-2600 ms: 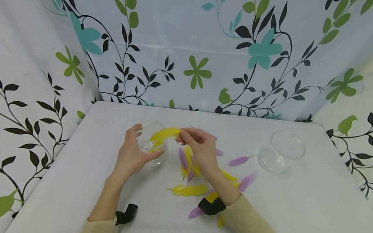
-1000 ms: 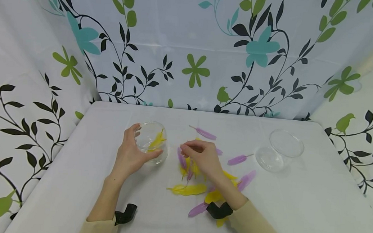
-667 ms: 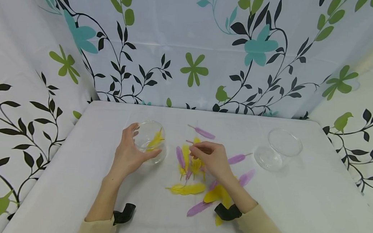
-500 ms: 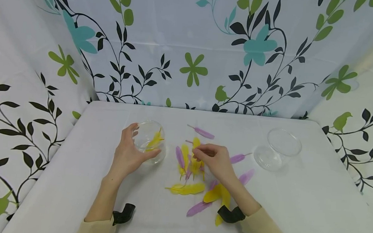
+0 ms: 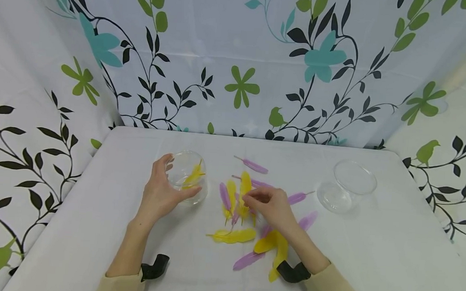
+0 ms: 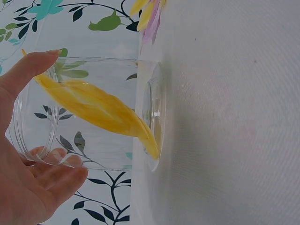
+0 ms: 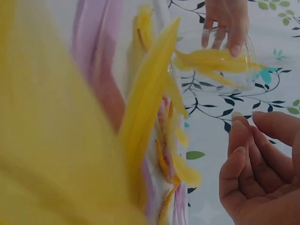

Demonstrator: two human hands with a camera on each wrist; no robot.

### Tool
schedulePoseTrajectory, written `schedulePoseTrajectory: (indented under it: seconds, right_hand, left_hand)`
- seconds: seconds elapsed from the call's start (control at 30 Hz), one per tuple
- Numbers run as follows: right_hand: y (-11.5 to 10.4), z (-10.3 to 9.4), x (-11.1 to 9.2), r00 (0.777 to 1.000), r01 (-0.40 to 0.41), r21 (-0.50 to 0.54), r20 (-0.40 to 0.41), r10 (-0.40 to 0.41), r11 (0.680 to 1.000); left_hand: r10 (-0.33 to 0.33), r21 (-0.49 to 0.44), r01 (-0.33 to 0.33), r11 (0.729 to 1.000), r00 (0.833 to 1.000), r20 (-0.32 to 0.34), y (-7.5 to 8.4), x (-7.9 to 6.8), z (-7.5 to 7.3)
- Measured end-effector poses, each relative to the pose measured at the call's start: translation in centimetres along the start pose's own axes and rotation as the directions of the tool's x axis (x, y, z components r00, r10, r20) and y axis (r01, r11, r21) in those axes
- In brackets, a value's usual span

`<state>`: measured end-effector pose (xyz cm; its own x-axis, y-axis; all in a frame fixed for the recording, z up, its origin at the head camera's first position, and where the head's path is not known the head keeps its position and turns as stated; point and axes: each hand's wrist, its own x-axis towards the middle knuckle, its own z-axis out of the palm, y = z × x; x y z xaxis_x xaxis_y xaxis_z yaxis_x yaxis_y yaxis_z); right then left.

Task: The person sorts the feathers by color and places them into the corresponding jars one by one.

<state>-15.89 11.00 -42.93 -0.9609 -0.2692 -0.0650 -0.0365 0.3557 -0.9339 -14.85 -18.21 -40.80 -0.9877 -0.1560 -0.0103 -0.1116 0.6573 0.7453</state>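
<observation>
My left hand (image 5: 163, 195) holds a clear cup (image 5: 179, 165) upright on the table, thumb on the near side and fingers round the far side. Yellow feathers (image 6: 93, 105) lean inside that cup, their tips reaching its rim. Over the loose feathers in the middle hovers my right hand (image 5: 272, 207), its fingers bent. The right wrist view shows a gap between thumb and fingertips, with nothing between them. A yellow feather (image 5: 245, 182) stands out nearest those fingertips, beside a purple feather (image 5: 225, 196). Part of the pile is hidden under the right hand.
A second clear cup (image 5: 336, 199) stands at the right on the white table (image 5: 396, 247). Several purple and yellow feathers lie scattered between the cups, including a yellow feather (image 5: 232, 235) nearer the front. A patterned curtain (image 5: 207, 49) hangs behind the table.
My right hand brought a yellow feather to the left cup and let it go inside. It has since moved right and back over the loose feathers. The left hand has kept its hold.
</observation>
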Motion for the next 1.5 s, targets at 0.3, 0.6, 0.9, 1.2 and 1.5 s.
schedulePoseTrajectory:
  seconds: [0.3, 0.6, 0.9, 1.2, 1.5]
  right_hand:
    - [0.5, 0.1, -0.1, 0.996, 0.031, -0.199, 0.094, -0.012, 0.980]
    - [0.7, 0.4, -0.5, 0.982, 0.075, -0.390, 0.189, 0.000, 0.918]
    - [1.6, 0.7, -0.8, 0.963, 0.116, -0.414, 0.269, 0.000, 0.903]
    - [1.6, 0.9, -1.0, 0.963, 0.121, -0.430, 0.269, -0.001, 0.895]
    - [1.5, 1.5, -1.2, 0.969, 0.139, -0.493, 0.246, -0.016, 0.859]
  left_hand:
    - [0.003, 0.000, -0.003, 1.000, 1.000, -0.008, 0.1, 0.0, 0.1]
    - [0.005, 0.012, -0.005, 1.000, 1.000, -0.010, 0.2, -0.1, 0.0]
    - [0.001, 0.011, -0.001, 1.000, 1.000, -0.002, 0.3, 0.0, 0.0]
    - [-0.012, 0.008, 0.012, 1.000, 1.000, 0.007, 0.4, -0.1, -0.1]
    - [-0.011, 0.005, 0.011, 1.000, 1.000, 0.005, 0.3, -0.1, 0.0]
